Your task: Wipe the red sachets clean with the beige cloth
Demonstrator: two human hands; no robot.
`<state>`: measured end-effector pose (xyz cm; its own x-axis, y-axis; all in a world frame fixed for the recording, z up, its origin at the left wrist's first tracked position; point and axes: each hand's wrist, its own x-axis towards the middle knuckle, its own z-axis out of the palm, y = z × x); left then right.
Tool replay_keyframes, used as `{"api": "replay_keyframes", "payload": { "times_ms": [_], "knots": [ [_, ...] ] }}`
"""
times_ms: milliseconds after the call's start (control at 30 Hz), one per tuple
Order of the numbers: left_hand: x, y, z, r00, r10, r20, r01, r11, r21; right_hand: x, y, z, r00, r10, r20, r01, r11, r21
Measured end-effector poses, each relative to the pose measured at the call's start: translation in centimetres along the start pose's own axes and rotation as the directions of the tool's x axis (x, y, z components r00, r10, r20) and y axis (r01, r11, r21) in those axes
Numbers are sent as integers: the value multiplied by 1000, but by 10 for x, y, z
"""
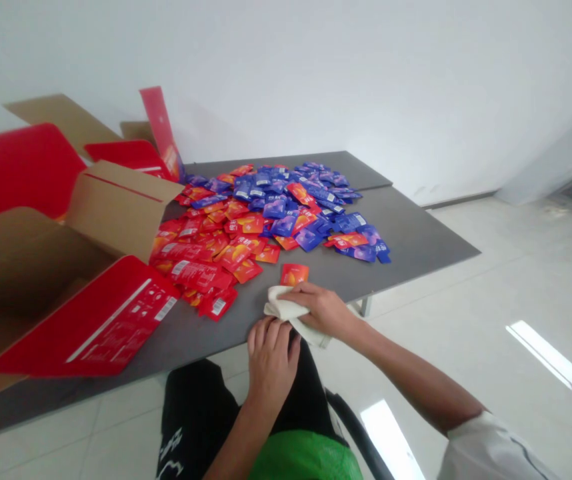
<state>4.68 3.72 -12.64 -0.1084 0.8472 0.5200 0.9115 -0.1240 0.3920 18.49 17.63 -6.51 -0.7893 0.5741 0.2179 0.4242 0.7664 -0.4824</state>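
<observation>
Cream cloth at one o'clock from the left hand — palm-down, grip unclear — grasped in the right hand.

Box L of pkts on tbl, cloth in front.

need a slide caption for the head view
Right hand holding a cloth near red and blue packets on a table.

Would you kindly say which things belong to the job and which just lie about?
In use, apparently:
cream cloth, held by the right hand
grey table, left hand at its edge

Apparently lying about:
red packets
blue packets
open red box
</observation>
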Motion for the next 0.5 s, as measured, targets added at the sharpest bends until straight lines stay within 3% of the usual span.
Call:
{"api": "replay_keyframes", "payload": {
  "times_ms": [200,267,400,500],
  "knots": [
    [3,1,0,999,12,-33,-12,1000,-17,38,30,-21,985,160,-69,-169,975,-147],
    [3,2,0,999,4,-35,-5,1000,-25,39,28,-27,981,170,-95,-185,965,-188],
    [1,2,1,999,-19,-29,19,1000,-16,14,0,-16,999,31,14,-30,993,-115],
    [2,2,2,999,-40,-21,40,999,-17,9,-2,-8,996,-5,91,10,999,-50]
  ]
}}
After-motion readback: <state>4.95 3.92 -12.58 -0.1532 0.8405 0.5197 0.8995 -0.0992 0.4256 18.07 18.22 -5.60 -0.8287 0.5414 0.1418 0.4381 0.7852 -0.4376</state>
